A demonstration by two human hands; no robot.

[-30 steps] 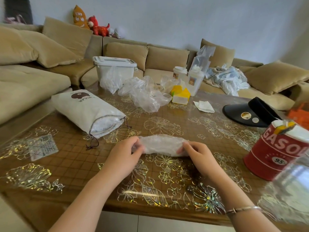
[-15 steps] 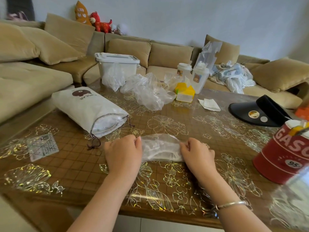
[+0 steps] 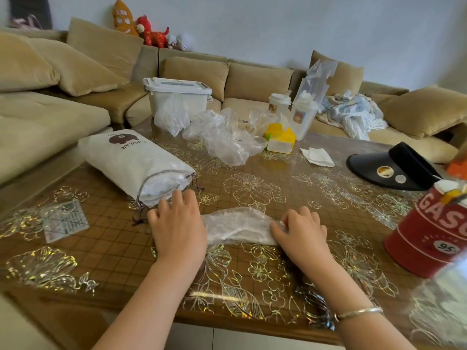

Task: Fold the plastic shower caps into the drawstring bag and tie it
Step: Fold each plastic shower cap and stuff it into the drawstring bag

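A folded clear plastic shower cap (image 3: 237,226) lies flat on the patterned table (image 3: 265,188) in front of me. My left hand (image 3: 178,223) lies spread over its left end and presses it down. My right hand (image 3: 302,232) presses the right end with bent fingertips. The white drawstring bag (image 3: 129,160) lies on its side to the left. Its open mouth (image 3: 164,186) faces me, shows plastic inside and sits just beyond my left fingertips. A pile of loose clear caps (image 3: 222,138) sits further back.
A red "GASOLINE" tin (image 3: 429,236) stands at the right, with a black visor (image 3: 386,168) behind it. At the back are a yellow tissue box (image 3: 280,140), two cups (image 3: 302,114) and a white lidded bin (image 3: 177,97). A clear ruler (image 3: 64,221) lies at the left. A sofa surrounds the table.
My left hand went from holding the cap's left end to lying flat over it, nearer the bag's mouth. The cap looks flatter. The right hand stays at the right end.
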